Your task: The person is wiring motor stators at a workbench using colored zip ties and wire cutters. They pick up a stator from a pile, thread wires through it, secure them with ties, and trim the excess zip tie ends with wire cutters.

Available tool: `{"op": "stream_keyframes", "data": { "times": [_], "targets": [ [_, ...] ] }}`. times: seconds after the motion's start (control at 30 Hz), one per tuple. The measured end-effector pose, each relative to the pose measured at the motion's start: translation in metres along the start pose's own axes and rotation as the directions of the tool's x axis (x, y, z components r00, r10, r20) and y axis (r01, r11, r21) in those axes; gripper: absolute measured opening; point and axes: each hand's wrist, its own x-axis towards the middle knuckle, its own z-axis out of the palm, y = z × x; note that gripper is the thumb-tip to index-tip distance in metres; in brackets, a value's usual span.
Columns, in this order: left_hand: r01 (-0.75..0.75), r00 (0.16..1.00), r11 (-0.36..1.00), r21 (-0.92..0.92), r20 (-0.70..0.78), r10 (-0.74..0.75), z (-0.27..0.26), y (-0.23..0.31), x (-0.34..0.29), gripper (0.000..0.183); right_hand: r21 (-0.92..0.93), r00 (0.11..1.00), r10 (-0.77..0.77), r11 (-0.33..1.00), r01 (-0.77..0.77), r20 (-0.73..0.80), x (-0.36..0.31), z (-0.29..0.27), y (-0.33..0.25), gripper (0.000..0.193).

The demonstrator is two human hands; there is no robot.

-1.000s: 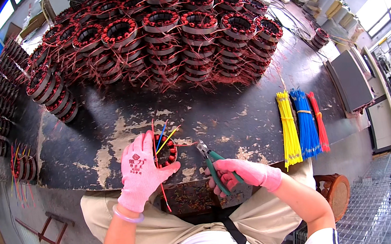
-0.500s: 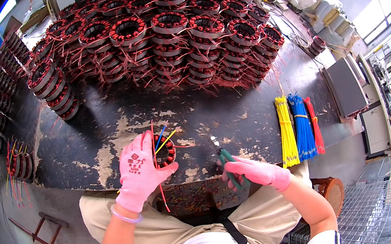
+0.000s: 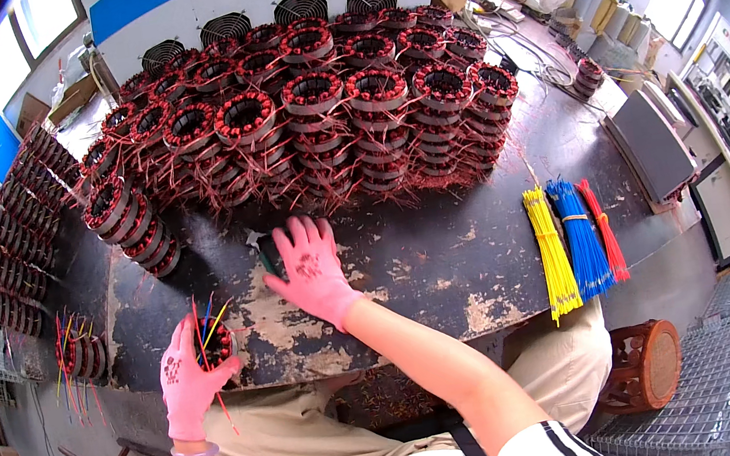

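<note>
At the near-left edge of the worn dark tabletop (image 3: 407, 264), I've got the L hand (image 3: 186, 379), pink-gloved, closed on a wound ring (image 3: 228, 342): thumb on the side nearer me, fingers round the far-left side. Red, blue & yellow leads (image 3: 214, 326) stick up from the ring, w/ one red end hanging below it by the table edge.

Further fwd, approx. mid-table, my R hand (image 3: 310, 268), also pink-gloved, is palm down, fingers stretched fwd, thumb apart, over the green-handled cutters (image 3: 268, 258). Metal tip shows just L of the fingers; the rest is hidden, so from this cam I can't tell if the hand grips them. The two hands are well apart.

Behind the R hand: a big block of ring stacks (image 3: 316, 148), red windings, loose red wire ends all round. A separate leaning stack (image 3: 130, 226) stands L of it, & a small row of rings (image 3: 86, 357) w/ coloured leads sits at the far-L table edge. On the R, side by side: yellow bundle (image 3: 552, 253), blue bundle (image 3: 579, 240), red bundle (image 3: 606, 236), i.e. cut wires, each tied.
</note>
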Motion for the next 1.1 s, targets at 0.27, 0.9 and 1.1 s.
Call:
{"op": "stream_keyframes", "data": {
  "times": [0.27, 0.9, 1.1],
  "targets": [
    [0.046, 0.999, 0.999, 0.006, -0.007, -0.046, 0.004, 0.005, -0.008, 0.097, 0.39, 0.775, -0.541, 0.824, 0.41, 0.327, -0.1, -0.09, 0.061, 0.059],
    [0.311, 0.835, 0.942, -0.123, -0.439, -0.333, -0.194, -0.093, -0.054, 0.097, 0.14, 0.947, -0.146, 0.984, 0.11, 0.286, -0.13, -0.137, 0.113, 0.048],
    [0.295, 0.857, 0.931, -0.215, -0.371, -0.358, -0.211, -0.193, -0.031, 0.1, 0.104, 0.95, -0.153, 0.986, 0.129, 0.271, -0.128, -0.133, 0.12, 0.048]
  ]
}}
